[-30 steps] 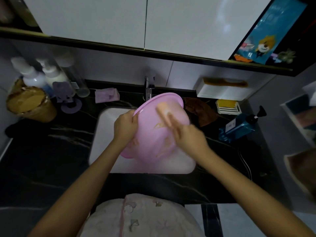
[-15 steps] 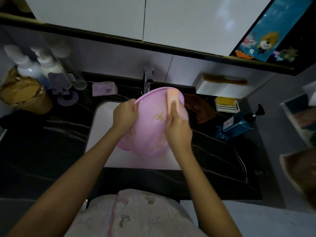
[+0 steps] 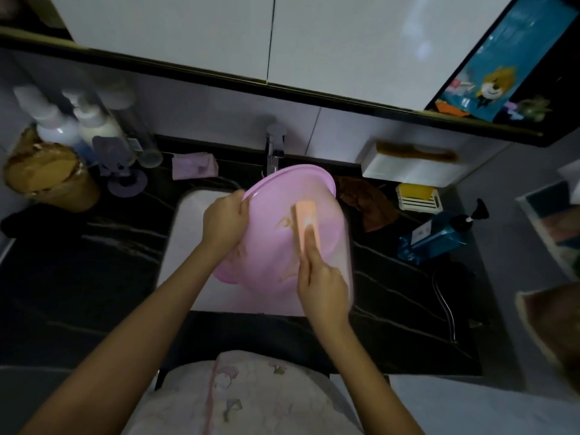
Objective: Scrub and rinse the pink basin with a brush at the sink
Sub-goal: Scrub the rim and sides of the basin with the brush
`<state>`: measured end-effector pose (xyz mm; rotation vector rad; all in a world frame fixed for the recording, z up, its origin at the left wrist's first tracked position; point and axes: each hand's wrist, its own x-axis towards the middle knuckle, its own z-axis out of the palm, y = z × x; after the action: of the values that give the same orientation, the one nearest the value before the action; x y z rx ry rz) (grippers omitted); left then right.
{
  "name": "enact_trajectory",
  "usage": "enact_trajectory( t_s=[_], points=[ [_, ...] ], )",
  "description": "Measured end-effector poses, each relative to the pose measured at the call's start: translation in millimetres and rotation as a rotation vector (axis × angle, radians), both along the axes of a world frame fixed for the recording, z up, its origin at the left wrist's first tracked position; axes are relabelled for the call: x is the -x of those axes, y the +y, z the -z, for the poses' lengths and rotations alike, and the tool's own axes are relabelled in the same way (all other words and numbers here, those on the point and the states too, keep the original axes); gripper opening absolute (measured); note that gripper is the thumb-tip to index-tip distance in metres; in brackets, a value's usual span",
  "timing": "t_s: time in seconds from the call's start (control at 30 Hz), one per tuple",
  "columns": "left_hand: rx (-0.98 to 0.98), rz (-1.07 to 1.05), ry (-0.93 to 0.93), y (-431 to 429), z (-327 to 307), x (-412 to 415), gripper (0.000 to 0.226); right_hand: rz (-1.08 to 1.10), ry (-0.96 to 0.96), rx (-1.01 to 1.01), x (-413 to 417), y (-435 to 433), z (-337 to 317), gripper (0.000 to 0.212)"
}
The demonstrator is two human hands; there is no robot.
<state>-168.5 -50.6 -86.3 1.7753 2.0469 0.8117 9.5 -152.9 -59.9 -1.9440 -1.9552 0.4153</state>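
Pink basin [image 3: 276, 233] tilted over white sink [image 3: 188, 221], just below tap [image 3: 275, 149]. Left hand [image 3: 224, 222] clenched on basin's left rim. Right hand [image 3: 323, 284] grasps brush [image 3: 306, 222]; brush's long axis runs from fingers toward tap, flat against basin wall. Right hand nearer the unscrubbed right side.

The basin [image 3: 282, 221] is tilted over the sink [image 3: 185, 233], its underside toward the person. The left hand [image 3: 224, 222] grips its left rim; the right hand [image 3: 323, 285] presses a brush [image 3: 306, 222] onto the underside, just right of the left hand. Behind both hands stands the faucet [image 3: 275, 149]. Far left of the left hand stand pump bottles [image 3: 72, 127]; right of the right hand lie a cloth [image 3: 367, 202], a soap dish [image 3: 419, 199] and a pump bottle on its side [image 3: 439, 235].
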Motion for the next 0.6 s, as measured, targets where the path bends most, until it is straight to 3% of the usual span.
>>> enact_trajectory(
  t_s=[0.2, 0.37, 0.5, 0.6],
  points=[
    [-0.006, 0.011, 0.004, -0.8, -0.3, -4.9, 0.029, 0.265, 0.124, 0.068, -18.4, 78.5, -5.4, 0.051],
    [-0.015, 0.014, 0.017, 0.5, 1.6, -1.9, 0.028, 0.058, -0.007, -0.022, 2.6, 8.9, 12.0, 0.055],
    [-0.008, 0.032, 0.027, -1.0, -1.4, -7.3, 0.028, 0.245, 0.013, 0.115, -39.4, 78.0, 6.4, 0.053],
    [-0.006, 0.020, 0.022, -1.7, -0.3, -7.5, 0.028, 0.202, 0.047, 0.073, -17.4, 39.4, 10.1, 0.053]
  ],
)
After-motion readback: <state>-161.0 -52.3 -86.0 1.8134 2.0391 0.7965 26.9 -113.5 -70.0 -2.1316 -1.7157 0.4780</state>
